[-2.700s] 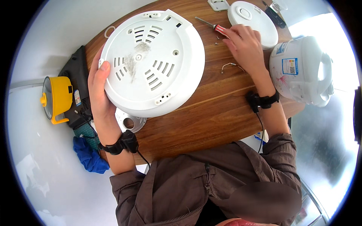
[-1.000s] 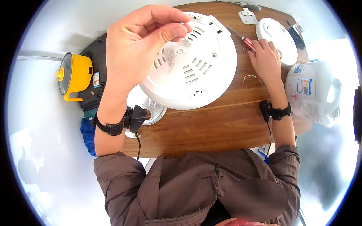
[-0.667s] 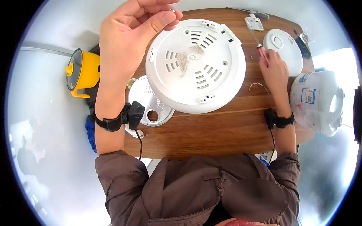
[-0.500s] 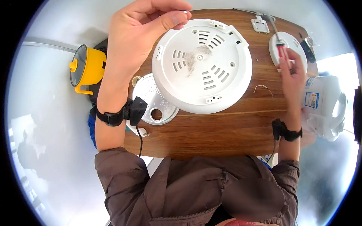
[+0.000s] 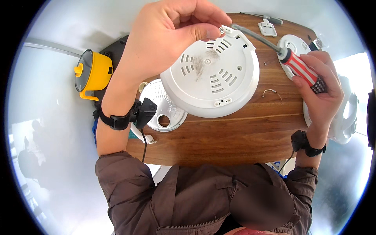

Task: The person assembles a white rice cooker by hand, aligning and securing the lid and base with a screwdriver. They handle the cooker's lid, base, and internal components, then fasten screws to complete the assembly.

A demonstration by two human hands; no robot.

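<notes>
My left hand (image 5: 172, 39) is raised at the far side, thumb and fingertips pinching a small silver screw (image 5: 221, 31). In my right hand (image 5: 327, 80) is a screwdriver (image 5: 300, 66) with a red, white and black handle. Its shaft points left, and the tip is close to the screw; whether they touch I cannot tell. Behind and below both hands lies a round white appliance base (image 5: 239, 90) with slotted vents and a dark smudge at its middle. My left hand covers part of its upper left edge.
A white perforated disc (image 5: 174, 117) lies partly under the base. Right of it are a short wire (image 5: 272, 91) and a white bracket (image 5: 267, 28); a round white part (image 5: 291, 43) lies behind my right hand. A yellow pot (image 5: 98, 74) stands left, a white appliance (image 5: 344, 117) right.
My right hand has swung the screwdriver, bringing its tip left toward my left hand. The left hand has shifted right and slightly down with the screw.
</notes>
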